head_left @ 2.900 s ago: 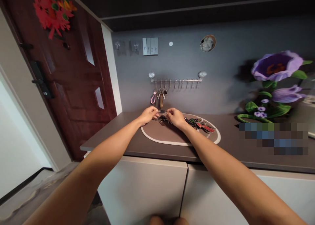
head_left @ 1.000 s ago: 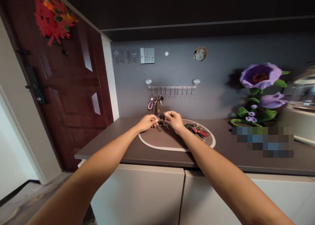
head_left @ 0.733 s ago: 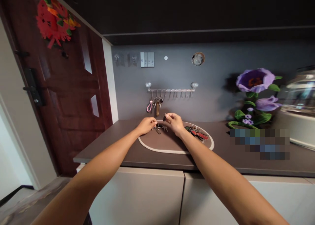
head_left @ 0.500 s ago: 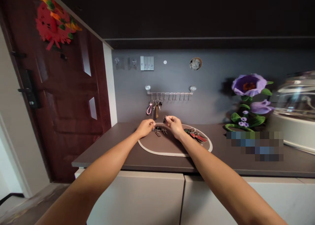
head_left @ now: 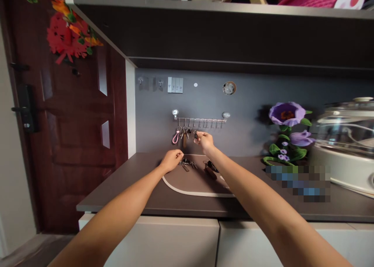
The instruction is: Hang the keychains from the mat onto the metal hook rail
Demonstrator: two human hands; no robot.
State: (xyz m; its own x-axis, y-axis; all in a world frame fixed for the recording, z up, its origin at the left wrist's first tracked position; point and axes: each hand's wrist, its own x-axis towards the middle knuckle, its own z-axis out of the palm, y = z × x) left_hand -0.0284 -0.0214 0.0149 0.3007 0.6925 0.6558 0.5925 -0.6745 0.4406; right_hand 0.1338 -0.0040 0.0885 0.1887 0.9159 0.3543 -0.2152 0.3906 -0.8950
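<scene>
My right hand (head_left: 206,141) pinches a small key ring with keys (head_left: 196,137) just below the hooks of a clear hook rail (head_left: 201,120) on the wall. Whether its ring touches a hook I cannot tell. Left of it hang a pink strap (head_left: 175,137), a brown key fob (head_left: 184,139) and more keys (head_left: 189,133). Low over the mat (head_left: 187,193), my left hand (head_left: 172,160) has its fingers closed; what they hold, if anything, is hidden. Loose keys (head_left: 187,164) lie beside it. A dark brown fob (head_left: 210,173) rests farther right, partly hidden by my right arm.
A purple fabric flower (head_left: 288,114) and a cream appliance with a clear lid (head_left: 344,154) stand on the right of the counter (head_left: 117,185). A shelf (head_left: 222,33) overhangs the wall. At left is a dark red door (head_left: 87,154).
My right hand has lifted the key ring from just above the mat up to the hook rail. My left hand stays near the loose keys. The view has tilted up, showing items on the shelf.
</scene>
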